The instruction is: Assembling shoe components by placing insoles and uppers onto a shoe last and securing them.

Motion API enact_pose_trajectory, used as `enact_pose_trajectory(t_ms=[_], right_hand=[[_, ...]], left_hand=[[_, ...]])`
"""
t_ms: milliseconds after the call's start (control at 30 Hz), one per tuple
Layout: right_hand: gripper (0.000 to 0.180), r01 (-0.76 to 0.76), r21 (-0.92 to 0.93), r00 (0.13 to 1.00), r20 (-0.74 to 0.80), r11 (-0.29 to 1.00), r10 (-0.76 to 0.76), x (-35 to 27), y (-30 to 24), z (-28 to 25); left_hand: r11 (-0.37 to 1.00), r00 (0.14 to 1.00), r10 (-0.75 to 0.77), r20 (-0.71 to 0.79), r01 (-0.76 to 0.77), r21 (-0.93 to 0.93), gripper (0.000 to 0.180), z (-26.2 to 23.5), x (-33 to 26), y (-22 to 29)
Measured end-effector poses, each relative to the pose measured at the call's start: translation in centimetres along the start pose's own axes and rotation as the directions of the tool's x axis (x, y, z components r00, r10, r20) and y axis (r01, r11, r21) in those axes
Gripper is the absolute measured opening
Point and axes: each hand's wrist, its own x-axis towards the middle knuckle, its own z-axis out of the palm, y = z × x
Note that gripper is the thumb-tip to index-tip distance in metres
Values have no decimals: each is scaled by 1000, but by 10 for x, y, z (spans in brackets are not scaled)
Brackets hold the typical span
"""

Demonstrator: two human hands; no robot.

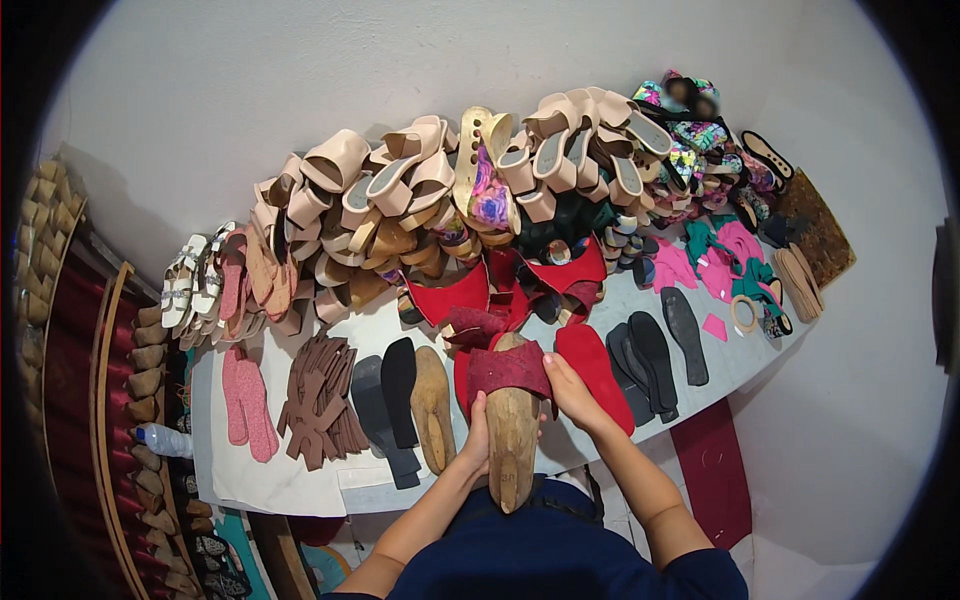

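With left hand [477, 432] clasping the wooden last [512, 450] and right hand [574, 392] holding dark red strap [508, 374] already across it, the red sole [598, 375] seems not yet joined

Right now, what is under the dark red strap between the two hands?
A wooden shoe last is under the dark red strap. Both ends show; the part beneath the strap is covered.

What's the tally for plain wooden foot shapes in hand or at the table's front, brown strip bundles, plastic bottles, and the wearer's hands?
Wooden foot shapes: 2 (held foot shape, lying foot shape)
Brown strip bundle: 1
Plastic bottle: 1
Hands: 2 (left hand, right hand)
Total: 6
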Motion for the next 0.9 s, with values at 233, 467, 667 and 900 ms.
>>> enact_pose_trajectory(t_ms=[233, 467, 667, 900], right_hand=[[37, -119, 181, 990, -48, 976, 130, -24, -5, 17], [41, -135, 315, 986, -51, 940, 159, -28, -17, 25], [41, 25, 476, 996, -86, 879, 18, -16, 8, 30], [42, -124, 550, 992, 51, 826, 115, -30, 1, 33]], left_hand=[[998, 998, 44, -53, -41, 43, 95, 1, -3, -1], [999, 998, 47, -44, -48, -25, 93, 6, -7, 2], [998, 999, 52, -7, -52, -44, 83, 1, -4, 0], [996, 995, 71, -70, -74, -47, 84, -3, -4, -3]])
